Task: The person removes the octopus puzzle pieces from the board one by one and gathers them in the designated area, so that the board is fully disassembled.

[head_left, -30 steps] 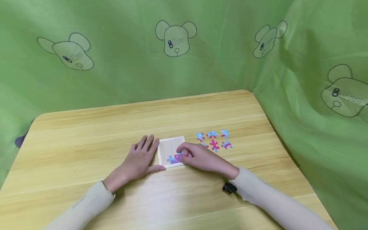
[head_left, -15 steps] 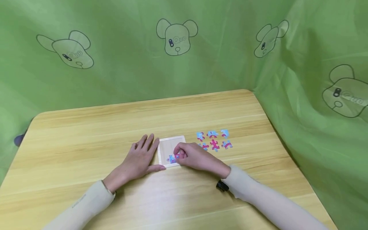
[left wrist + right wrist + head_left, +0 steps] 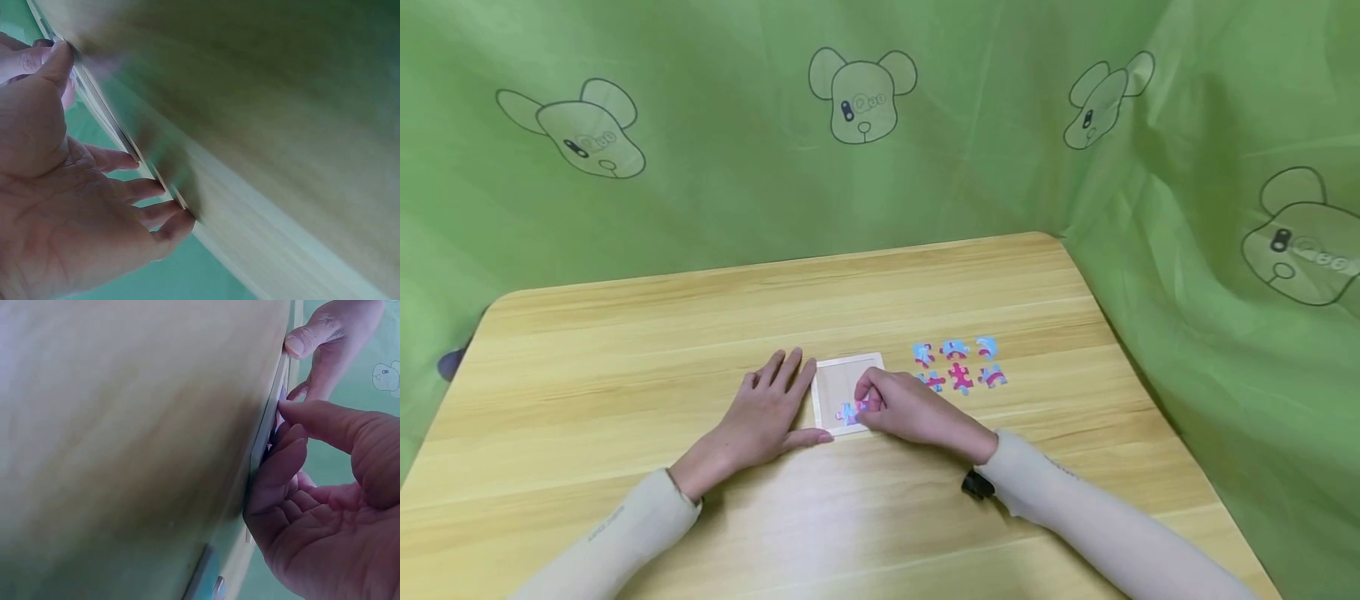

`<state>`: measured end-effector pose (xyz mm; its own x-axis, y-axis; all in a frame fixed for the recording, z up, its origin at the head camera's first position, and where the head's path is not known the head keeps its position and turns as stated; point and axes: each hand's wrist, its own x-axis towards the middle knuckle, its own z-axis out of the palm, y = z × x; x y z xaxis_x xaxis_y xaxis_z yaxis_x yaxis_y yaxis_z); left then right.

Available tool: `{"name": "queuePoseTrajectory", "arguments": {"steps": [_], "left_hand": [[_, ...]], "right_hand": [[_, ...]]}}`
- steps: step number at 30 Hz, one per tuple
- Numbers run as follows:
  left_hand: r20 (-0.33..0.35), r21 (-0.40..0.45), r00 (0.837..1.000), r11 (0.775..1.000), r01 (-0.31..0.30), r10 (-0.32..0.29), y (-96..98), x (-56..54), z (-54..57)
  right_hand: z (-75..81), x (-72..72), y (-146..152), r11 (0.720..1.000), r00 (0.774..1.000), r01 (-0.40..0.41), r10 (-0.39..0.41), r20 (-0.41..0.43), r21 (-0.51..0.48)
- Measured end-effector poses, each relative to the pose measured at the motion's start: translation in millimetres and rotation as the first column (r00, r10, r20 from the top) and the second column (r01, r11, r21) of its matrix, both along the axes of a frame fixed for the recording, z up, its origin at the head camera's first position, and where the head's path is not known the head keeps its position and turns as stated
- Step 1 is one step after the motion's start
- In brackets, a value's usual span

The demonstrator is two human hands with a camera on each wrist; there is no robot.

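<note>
A shallow square puzzle tray [image 3: 841, 375] with a pale wooden rim lies on the table. Along its near side sits a blue and purple jigsaw piece [image 3: 847, 414]. My left hand [image 3: 762, 417] lies with spread, straight fingers at the tray's left side, its thumb at the near left corner; the left wrist view shows its fingertips down on the surface. My right hand [image 3: 910, 407] reaches over the tray's right side, thumb and curled fingers pinching a pink jigsaw piece [image 3: 862, 407] low in the tray, next to the blue one. The fingers hide most of that piece.
Several loose jigsaw pieces [image 3: 959, 378], blue and pink, lie in two rows right of the tray. The wooden table [image 3: 647, 342] has green cloth [image 3: 730, 167] hanging behind it and along its right side.
My right hand has shifted slightly left over the tray with the pinched piece, toward the blue piece. A loose piece behind it now shows more. My left hand stays in place.
</note>
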<state>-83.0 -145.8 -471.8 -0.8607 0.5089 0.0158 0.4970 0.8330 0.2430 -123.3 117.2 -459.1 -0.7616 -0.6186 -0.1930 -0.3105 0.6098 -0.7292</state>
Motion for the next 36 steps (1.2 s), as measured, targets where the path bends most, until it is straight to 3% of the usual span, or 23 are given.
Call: {"name": "queuePoseTrajectory", "arguments": {"steps": [10,17,25,32,36], "left_hand": [[0.003,-0.005,1.000,1.000,0.000,0.000,-0.6,-1.0,0.2],[0.001,0.001,1.000,1.000,0.007,-0.007,-1.1,-1.9,-1.6],[0.004,0.003,1.000,1.000,0.007,-0.007,-2.5,-2.8,-9.8],[-0.010,0.016,1.000,1.000,0.016,-0.016,-1.7,-1.9,-4.8],[-0.015,0.019,1.000,1.000,0.016,-0.016,-1.1,-1.4,-2.9]], "right_hand": [[-0.3,-3.0,0.7,1.000,1.000,-0.005,0.005,0.010,-0.007],[-0.4,-3.7,0.9,0.996,0.995,0.054,-0.048,0.088,-0.068],[0.9,-4.0,5.9,0.993,0.991,0.038,-0.023,0.131,-0.111],[4.4,-1.7,11.6,0.989,0.986,0.051,-0.028,0.165,-0.138],[8.5,1.0,17.8,0.983,0.968,0.085,-0.043,0.248,-0.165]]}}
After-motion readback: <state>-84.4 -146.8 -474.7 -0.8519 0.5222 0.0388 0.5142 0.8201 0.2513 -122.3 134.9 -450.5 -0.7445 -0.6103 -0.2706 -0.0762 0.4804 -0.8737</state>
